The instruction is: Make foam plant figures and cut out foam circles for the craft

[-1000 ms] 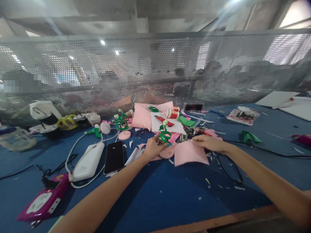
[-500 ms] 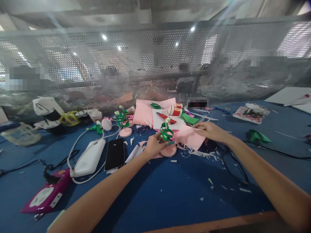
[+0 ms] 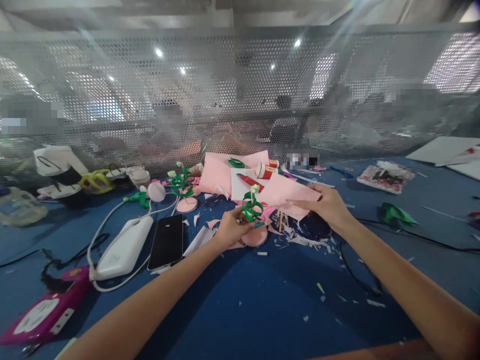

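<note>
My left hand (image 3: 233,229) is closed around the lower part of a green spiral paper craft (image 3: 252,205), which has a pale bud on top and a round pink base (image 3: 255,236). Between the thumb and fingers of my right hand (image 3: 330,207) is a sheet of pink paper (image 3: 290,195), raised over the scraps. Behind it, a red cutter (image 3: 250,182) lies on white paper beside a red and white glue bottle (image 3: 266,171). More green spiral crafts (image 3: 182,185) stand to the left, one on a pink disc (image 3: 186,204).
A black phone (image 3: 167,242), a white power bank (image 3: 125,247) with its cable and a magenta power strip (image 3: 47,305) lie on the left. White paper scraps (image 3: 305,237) litter the middle. On the right are a patterned packet (image 3: 386,177) and green paper (image 3: 398,214). A perforated metal screen (image 3: 232,90) stands behind.
My right hand has lifted the pink sheet clear of the scraps, turning it slightly. My left hand keeps its hold on the green spiral craft. The whole view has shifted a little.
</note>
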`<action>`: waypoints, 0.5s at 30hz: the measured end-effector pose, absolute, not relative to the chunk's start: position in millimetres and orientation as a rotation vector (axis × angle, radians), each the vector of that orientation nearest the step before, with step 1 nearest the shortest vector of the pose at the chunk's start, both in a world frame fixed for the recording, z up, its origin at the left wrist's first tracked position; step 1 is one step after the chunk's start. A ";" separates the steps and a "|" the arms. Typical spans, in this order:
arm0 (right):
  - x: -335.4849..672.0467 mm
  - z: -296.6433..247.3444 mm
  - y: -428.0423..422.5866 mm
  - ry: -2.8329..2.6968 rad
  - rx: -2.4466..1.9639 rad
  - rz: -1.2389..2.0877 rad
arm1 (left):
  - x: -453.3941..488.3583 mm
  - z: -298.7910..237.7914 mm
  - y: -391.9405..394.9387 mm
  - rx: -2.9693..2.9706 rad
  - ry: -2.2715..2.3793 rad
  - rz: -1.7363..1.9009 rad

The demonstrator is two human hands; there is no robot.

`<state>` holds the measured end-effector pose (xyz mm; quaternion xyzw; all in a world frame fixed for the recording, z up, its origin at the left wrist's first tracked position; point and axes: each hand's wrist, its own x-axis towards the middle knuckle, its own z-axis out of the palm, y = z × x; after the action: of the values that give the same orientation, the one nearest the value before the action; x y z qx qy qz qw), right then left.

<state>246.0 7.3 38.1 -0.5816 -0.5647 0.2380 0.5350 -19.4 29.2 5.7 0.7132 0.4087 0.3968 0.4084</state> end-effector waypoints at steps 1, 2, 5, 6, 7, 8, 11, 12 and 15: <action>243.1 37.3 7.3 -1.302 -1.299 0.619 | -18.9 5.5 29.5 1.787 1.016 1.002; 240.0 36.0 7.5 -1.248 -1.210 0.681 | -18.4 5.3 29.7 1.777 1.009 1.004; 231.7 31.5 9.2 -1.103 -0.952 0.868 | -17.5 4.6 30.0 1.751 1.033 0.993; 229.8 30.6 9.7 -1.076 -0.896 0.908 | -17.4 4.5 30.0 1.739 1.046 0.987; 228.5 30.2 10.0 -1.070 -0.870 0.925 | -17.2 4.4 30.1 1.725 1.053 0.983; 228.0 30.5 9.9 -1.080 -0.868 0.910 | -17.2 4.4 30.1 1.711 1.048 0.984; 230.6 34.0 7.0 -1.219 -1.026 0.614 | -16.9 4.4 30.6 1.694 1.005 0.991; 232.4 35.7 5.0 -1.295 -1.107 0.446 | -16.9 4.2 30.8 1.699 1.008 0.990; 236.8 40.6 -2.9 -1.451 -1.299 -0.060 | -17.1 4.0 31.2 1.720 1.054 0.986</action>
<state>236.8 -2.9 40.6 -0.5515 -0.6161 -0.0257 0.5618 -17.1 31.2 4.0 0.6904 0.4231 0.3958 0.4331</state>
